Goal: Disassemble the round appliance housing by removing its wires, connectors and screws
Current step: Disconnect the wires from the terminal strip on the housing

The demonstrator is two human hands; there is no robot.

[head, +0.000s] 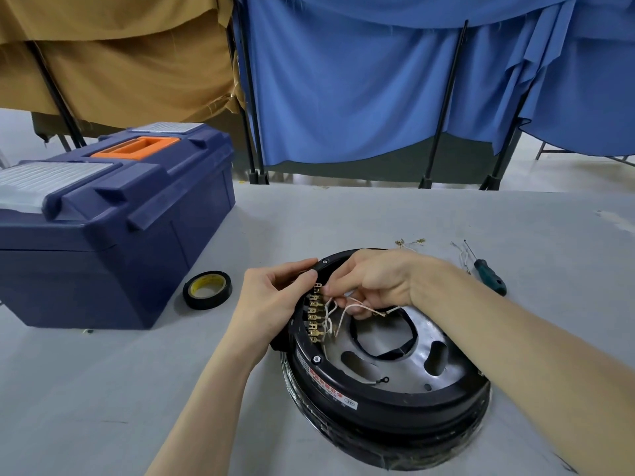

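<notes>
Round and glossy black, the plastic housing (pixel 385 407) lies flat on the grey table (pixel 103 389), its dull steel plate (pixel 395 372) pierced by oval slots. The left hand (pixel 275 300) clasps the housing's rim. Just beside it, the right hand (pixel 374 283) pinches a thin white wire (pixel 344 314). Below the pinch runs a row of brass spade terminals (pixel 314 317). Left of the clasp sits a black tape roll (pixel 207 290); right of the pinch, a green-handled screwdriver (pixel 489 277).
</notes>
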